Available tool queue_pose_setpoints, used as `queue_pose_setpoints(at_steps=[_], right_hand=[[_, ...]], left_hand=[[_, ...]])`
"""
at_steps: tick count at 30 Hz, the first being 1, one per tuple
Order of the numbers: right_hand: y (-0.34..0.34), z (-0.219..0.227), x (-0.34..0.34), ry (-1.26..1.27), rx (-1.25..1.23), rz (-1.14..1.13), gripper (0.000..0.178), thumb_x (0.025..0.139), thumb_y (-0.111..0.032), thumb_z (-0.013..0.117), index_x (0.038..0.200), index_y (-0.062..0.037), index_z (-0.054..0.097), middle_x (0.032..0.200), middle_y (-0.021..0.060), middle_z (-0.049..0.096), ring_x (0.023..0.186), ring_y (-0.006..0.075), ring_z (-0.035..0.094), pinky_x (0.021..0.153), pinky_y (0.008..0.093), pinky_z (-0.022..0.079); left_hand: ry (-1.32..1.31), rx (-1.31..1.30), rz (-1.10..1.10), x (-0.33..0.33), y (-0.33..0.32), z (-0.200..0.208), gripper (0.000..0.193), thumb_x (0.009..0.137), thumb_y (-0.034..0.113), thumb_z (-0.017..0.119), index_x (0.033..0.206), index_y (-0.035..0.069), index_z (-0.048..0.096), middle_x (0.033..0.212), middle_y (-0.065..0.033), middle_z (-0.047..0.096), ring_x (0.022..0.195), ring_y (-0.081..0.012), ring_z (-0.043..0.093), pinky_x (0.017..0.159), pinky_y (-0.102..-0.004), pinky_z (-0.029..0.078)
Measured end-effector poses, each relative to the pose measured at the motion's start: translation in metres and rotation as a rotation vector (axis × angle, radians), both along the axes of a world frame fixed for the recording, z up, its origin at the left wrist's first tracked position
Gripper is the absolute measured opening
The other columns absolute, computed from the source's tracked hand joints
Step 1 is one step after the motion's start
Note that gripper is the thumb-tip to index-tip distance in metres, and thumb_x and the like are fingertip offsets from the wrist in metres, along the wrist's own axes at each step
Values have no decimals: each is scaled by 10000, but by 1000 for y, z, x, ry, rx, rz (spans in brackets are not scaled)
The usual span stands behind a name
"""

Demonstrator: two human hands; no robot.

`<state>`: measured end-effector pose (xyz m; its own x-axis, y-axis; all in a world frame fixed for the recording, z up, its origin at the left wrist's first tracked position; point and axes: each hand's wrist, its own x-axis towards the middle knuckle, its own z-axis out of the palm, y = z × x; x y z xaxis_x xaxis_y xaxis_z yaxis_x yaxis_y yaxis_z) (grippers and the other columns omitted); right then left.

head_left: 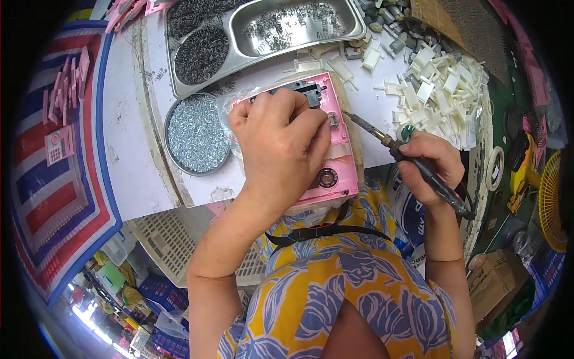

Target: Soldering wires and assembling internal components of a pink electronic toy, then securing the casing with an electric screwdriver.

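Observation:
A pink plastic housing (342, 173) lies in front of me on a padded, plastic-wrapped rest at the table edge. Inside it show a black part (311, 91) at the far end and a small round speaker-like part (327, 177) at the near end. My left hand (278, 137) bends over the housing, fingers curled down and pinched together; whatever they hold is hidden beneath them. Thin red and green wires show beside that hand. In my right hand (435, 161) is a soldering iron (421, 167) with a dark handle, its tip just right of the housing's edge.
Left of the housing stands a round bowl (173, 128) of small screws. A metal tray (224, 76) with springs lies behind. White plastic parts (427, 90) are heaped at the right, near small motors (388, 18). Pink pieces (66, 90) rest on a striped mat (48, 206). A yellow fan (551, 200) stands far right.

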<state>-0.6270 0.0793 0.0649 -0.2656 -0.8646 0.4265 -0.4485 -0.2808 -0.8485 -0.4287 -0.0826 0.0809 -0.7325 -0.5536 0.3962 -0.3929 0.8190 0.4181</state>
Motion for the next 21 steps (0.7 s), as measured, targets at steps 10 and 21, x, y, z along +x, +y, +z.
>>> queue_pose_setpoints(at_steps=[10, 21], right_hand=[[-4, -4, 1, 50, -26, 19, 256, 759, -19, 802, 993, -17, 699, 663, 57, 618, 518, 143, 544, 489, 269, 388], [-3, -3, 0, 37, -10, 24, 261, 752, -10, 800, 992, -15, 697, 681, 65, 638, 537, 155, 573, 504, 268, 411]], left_hand=[[-24, -25, -5, -3, 1, 2, 136, 724, 143, 824, 832, 127, 743, 852, -7, 573, 825, -205, 553, 816, -385, 329], [-36, -57, -35, -1, -2, 0, 159, 725, 146, 825, 861, 130, 745, 878, -10, 585, 825, -207, 558, 819, -387, 334]])
